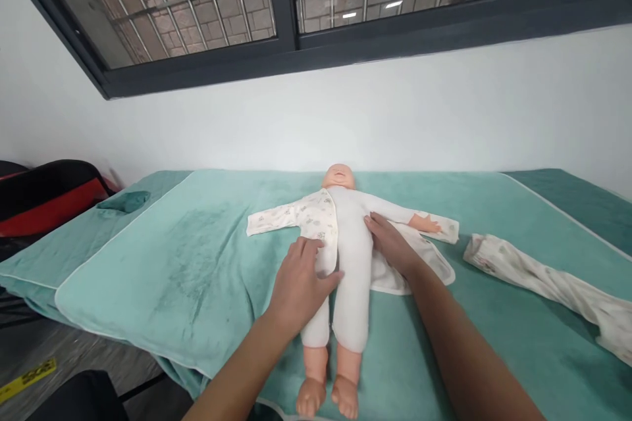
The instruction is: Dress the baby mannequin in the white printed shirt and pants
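A baby doll (353,243) lies on its back in a white bodysuit, head toward the wall and bare feet toward me. A patterned baby jacket (316,214) covers the doll's arm and chest on the left. Its other half lies spread beneath the doll's bare-handed arm on the right, with that sleeve flat under the doll's hand. My left hand (301,283) rests on the jacket's front panel, thumb held apart from the fingers. Against the doll's side, my right hand (390,240) lies with fingers extended, over the open jacket half. Neither hand visibly grips anything.
A green padded sheet (197,237) covers the table. Patterned baby clothing (548,276) lies crumpled at the right. A black and red object (59,200) stands at the far left. Behind the table are a white wall (276,125) and a dark-framed barred window (291,52).
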`<state>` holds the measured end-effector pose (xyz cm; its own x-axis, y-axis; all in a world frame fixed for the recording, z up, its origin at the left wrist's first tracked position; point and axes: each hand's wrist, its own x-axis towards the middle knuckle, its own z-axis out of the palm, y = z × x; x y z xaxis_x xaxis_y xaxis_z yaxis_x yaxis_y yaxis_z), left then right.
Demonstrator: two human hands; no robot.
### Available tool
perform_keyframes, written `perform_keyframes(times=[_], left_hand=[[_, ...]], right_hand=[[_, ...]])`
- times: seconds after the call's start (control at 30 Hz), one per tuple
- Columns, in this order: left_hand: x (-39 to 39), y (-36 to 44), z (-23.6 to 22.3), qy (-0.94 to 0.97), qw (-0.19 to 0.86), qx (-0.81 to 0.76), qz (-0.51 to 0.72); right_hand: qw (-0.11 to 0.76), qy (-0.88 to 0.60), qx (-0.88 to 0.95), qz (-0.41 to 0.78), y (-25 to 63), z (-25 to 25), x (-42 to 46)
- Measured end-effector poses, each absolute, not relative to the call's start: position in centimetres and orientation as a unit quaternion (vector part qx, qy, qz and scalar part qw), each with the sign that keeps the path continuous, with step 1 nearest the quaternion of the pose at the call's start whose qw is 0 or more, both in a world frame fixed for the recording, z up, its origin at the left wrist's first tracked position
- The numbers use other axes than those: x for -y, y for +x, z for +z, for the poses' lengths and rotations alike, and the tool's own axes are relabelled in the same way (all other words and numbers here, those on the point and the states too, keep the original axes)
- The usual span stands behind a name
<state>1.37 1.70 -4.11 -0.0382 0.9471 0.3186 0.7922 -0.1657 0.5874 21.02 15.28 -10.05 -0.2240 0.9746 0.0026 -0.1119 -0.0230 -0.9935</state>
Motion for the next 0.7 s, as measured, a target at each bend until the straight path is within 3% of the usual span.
perform_keyframes(times=[0.27,0.53,0.7], left_hand=[[1.2,1.5,-6.7,0.686,-0.001,-0.641,0.344],[-2.5,1.7,-4.6,0.649,0.115,-0.64,0.396],[-10.2,2.0,-3.5,0.666,0.062,-0.624,0.403]], right_hand=[[0.471,-0.415,0.45,0.635,20.5,-9.0,-14.9],[0.418,-0.298,0.471,0.718,21.1,-8.4,-15.5],[0.411,-0.281,0.484,0.72,21.5,-8.2,-15.8]])
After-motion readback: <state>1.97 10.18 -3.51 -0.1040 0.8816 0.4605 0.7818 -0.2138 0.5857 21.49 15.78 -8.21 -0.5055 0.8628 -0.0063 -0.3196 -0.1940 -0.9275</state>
